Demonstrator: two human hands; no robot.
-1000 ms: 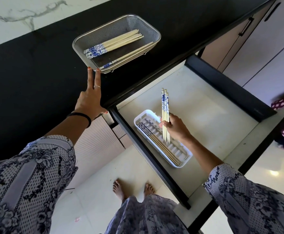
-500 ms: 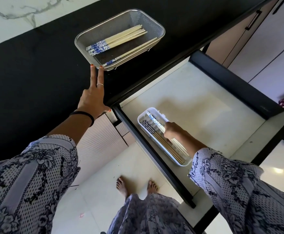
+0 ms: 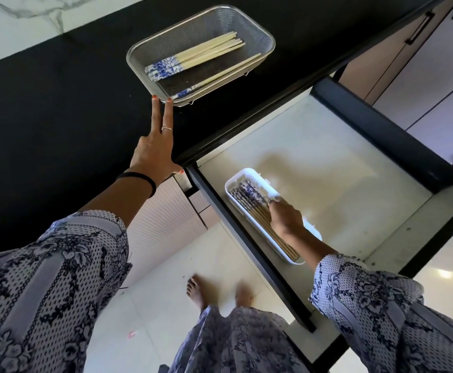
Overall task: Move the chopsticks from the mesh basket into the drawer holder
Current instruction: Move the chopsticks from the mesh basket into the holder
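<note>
A metal mesh basket [image 3: 249, 25] sits on the black counter [image 3: 58, 117] and holds a bundle of pale chopsticks with blue patterned ends [image 3: 206, 52], plus a separate pair along its near wall [image 3: 228, 72]. My left hand [image 3: 152, 154] lies flat on the counter, fingers spread, two fingertips touching the basket's near rim. In the open drawer [image 3: 341, 162] below stands a white plastic holder [image 3: 236, 181] with several chopsticks [image 3: 247, 193] lying in it. My right hand [image 3: 284, 218] is down in the holder, fingers curled over the chopsticks there.
The drawer's dark front panel [image 3: 247, 238] juts out toward me at knee height. Its far side wall [image 3: 381, 130] is also dark. Closed cabinet doors [image 3: 435, 76] stand to the right. My bare feet [image 3: 195, 292] are on the pale floor below.
My right hand has brought a handful of chopsticks from upright above the holder down flat into it. My left hand has slid forward until its fingertips touch the basket.
</note>
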